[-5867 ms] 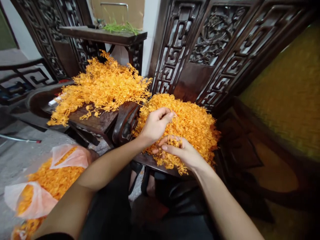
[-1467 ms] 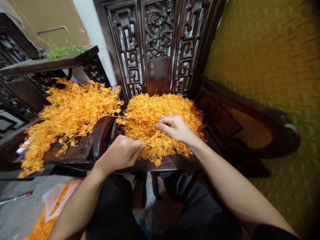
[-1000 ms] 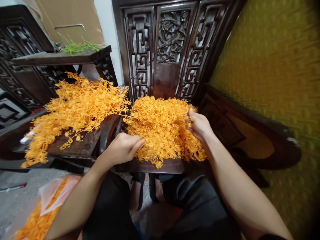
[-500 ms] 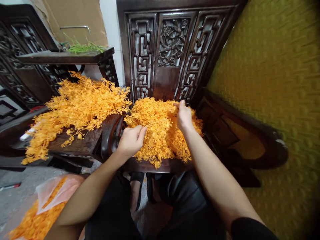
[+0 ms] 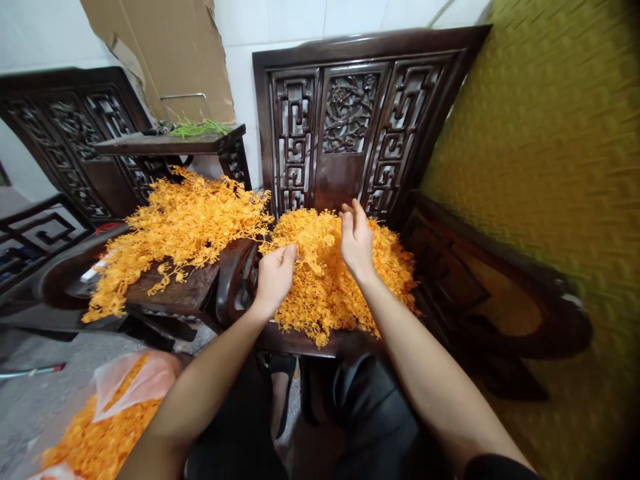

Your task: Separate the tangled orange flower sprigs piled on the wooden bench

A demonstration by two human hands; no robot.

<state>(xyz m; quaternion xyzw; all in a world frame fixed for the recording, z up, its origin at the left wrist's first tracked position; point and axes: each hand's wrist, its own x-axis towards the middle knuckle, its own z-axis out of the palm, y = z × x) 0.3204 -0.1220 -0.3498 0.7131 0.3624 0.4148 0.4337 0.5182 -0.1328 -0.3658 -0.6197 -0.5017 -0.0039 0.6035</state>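
A large heap of orange artificial sprigs (image 5: 325, 310) covers the seat of a dark carved wooden chair (image 5: 345, 175). Over the left part of this heap, my left hand (image 5: 276, 277) is closed, thumb against the fingers, on the stem end of an orange sprig (image 5: 315, 243). My right hand (image 5: 357, 240) is raised at the sprig's right side, its fingers apart and nothing visibly gripped. A second pile of orange sprigs (image 5: 195, 213) lies on the wooden surface to the left.
Green stems (image 5: 200, 128) lie on a small raised stand (image 5: 160, 143). A plastic bag (image 5: 113, 393) of orange pieces rests on the floor at lower left. A curved wooden armrest (image 5: 565, 327) stands at right beside a yellow-green textured surface (image 5: 540, 167).
The view has shifted, showing more of the wall above. My right hand's fingers have opened and it has come closer to my left hand, which stays closed.
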